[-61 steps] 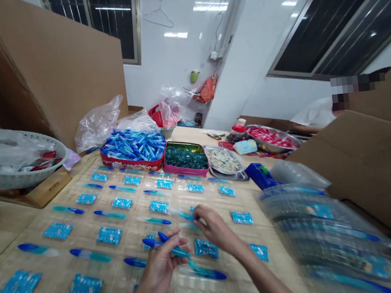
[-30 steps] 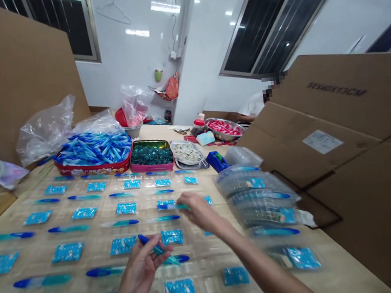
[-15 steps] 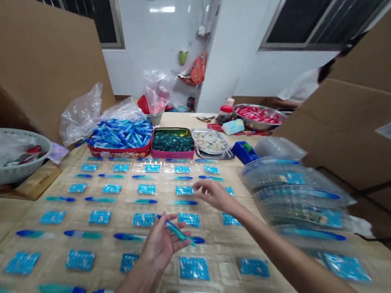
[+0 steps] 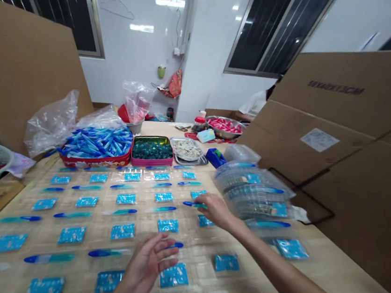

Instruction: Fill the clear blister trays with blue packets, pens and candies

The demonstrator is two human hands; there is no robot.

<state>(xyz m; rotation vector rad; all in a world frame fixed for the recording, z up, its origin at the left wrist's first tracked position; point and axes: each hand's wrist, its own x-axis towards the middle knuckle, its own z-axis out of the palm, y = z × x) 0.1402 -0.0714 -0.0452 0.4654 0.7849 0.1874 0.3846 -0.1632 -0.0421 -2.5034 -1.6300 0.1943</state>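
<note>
Rows of blue printed sachets point(image 4: 122, 231) and blue-and-teal plastic sticks point(image 4: 109, 252) lie on clear plastic sheets point(image 4: 201, 258) over the wooden table. My right hand point(image 4: 217, 212) pinches a blue-tipped stick point(image 4: 191, 204) by its teal end, just above a sachet point(image 4: 198, 194). My left hand point(image 4: 148, 260) hovers open over the sheets, its fingers apart and holding nothing. Its fingertips are nearest a blue stick tip point(image 4: 176, 245) and a sachet point(image 4: 173, 276).
At the back stand a red tin of blue sticks point(image 4: 94, 160), a pink tin of dark green pieces point(image 4: 146, 152), a metal tray point(image 4: 185, 150), a steel bowl of red items point(image 4: 223, 127) and a blue tape dispenser point(image 4: 215, 157). Clear packs point(image 4: 253, 191) are stacked right, before large cardboard sheets point(image 4: 337, 121).
My left hand has let go of its stick and opened. My right hand now holds a stick near the sachet row. The view has swung slightly left.
</note>
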